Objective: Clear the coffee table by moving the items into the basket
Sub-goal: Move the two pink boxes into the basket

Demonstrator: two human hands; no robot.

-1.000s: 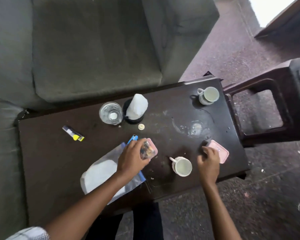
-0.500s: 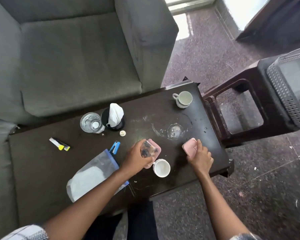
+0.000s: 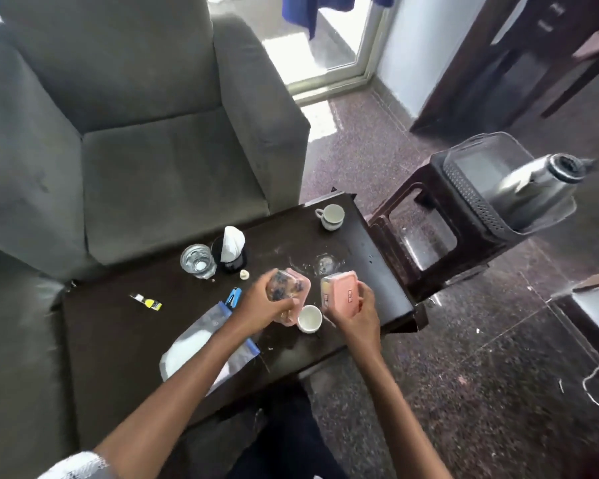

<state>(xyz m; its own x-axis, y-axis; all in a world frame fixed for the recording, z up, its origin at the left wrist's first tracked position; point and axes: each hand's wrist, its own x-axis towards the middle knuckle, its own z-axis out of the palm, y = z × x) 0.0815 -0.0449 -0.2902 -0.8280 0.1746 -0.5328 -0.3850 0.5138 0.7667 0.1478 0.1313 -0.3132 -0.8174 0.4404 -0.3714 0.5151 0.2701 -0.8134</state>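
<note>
view: head camera, above the near edge of the coffee table [image 3: 118,340]
facing: forward, steeply down
nearness: close; table mid-frame
reach: armchair [image 3: 153,167] beyond table, basket [image 3: 472,193] to its right

daylight enters through the glass door [image 3: 329,46] at the top, which is blown out to white and throws a bright patch on the speckled floor [image 3: 317,122]. the dark coffee table [image 3: 118,340] shows only a dull sheen; the grey sofa [image 3: 153,160] is softly, evenly lit. wide-angle curvature bends the frame edges. motion blur smears the steel flask [image 3: 533,184] and the right margin.
</note>
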